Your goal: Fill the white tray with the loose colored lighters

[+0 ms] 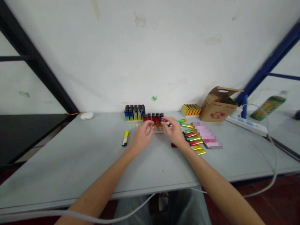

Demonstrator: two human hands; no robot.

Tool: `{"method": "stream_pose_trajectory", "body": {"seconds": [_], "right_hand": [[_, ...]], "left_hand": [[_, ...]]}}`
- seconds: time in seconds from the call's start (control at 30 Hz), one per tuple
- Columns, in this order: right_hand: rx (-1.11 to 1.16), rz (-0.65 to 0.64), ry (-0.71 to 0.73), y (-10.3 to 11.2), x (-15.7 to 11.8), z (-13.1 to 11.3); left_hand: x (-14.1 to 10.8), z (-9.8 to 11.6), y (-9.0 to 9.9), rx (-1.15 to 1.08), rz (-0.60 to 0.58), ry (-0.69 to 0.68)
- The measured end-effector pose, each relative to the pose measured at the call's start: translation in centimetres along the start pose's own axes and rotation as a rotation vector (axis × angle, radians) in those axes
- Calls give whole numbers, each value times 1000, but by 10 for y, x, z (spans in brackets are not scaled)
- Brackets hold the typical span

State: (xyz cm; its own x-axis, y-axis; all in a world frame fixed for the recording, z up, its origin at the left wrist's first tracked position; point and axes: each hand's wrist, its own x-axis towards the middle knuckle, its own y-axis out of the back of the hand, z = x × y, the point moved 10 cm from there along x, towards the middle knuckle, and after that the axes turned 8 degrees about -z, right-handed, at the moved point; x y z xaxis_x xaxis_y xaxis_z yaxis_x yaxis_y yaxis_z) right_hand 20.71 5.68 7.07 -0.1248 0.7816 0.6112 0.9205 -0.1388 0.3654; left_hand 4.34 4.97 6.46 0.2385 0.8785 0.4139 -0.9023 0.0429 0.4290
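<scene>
In the head view, a pale tray (159,129) holds upright red lighters (153,117) with black tops in its back part. My right hand (174,131) pinches a lighter (161,120) by its dark top, over the right side of this tray. At the tray's left front is my left hand (142,136), its thumb and forefinger curved and apart, with nothing visible between them. The lower part of the pinched lighter blends with those behind it. Several loose green, red and yellow lighters (192,137) lie right of my right hand, partly covered by its wrist.
A filled block of blue and yellow lighters (134,112) stands at the back. One yellow lighter (125,138) lies left of my left hand. Further right are a tray of orange cylinders (191,110), a pink phone-like item (206,135), an open cardboard box (217,107) and a power strip (248,124).
</scene>
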Motion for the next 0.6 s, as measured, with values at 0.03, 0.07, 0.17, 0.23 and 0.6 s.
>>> {"method": "stream_pose_trajectory", "body": {"seconds": [0.03, 0.07, 0.17, 0.23, 0.6], "right_hand": [[-62, -22, 31, -3, 0, -3], [-121, -39, 60, -7, 0, -5], [-261, -30, 125, -11, -1, -10], [-335, -4, 142, -10, -1, -10], [-463, -47, 120, -14, 1, 2]], "left_hand": [[0, 3, 0, 59, -6, -31], [-1, 5, -2, 118, -15, -62], [-2, 8, -11, 277, -66, -128], [-2, 8, -15, 335, -87, -141], [-2, 12, -14, 390, -91, -149]]}}
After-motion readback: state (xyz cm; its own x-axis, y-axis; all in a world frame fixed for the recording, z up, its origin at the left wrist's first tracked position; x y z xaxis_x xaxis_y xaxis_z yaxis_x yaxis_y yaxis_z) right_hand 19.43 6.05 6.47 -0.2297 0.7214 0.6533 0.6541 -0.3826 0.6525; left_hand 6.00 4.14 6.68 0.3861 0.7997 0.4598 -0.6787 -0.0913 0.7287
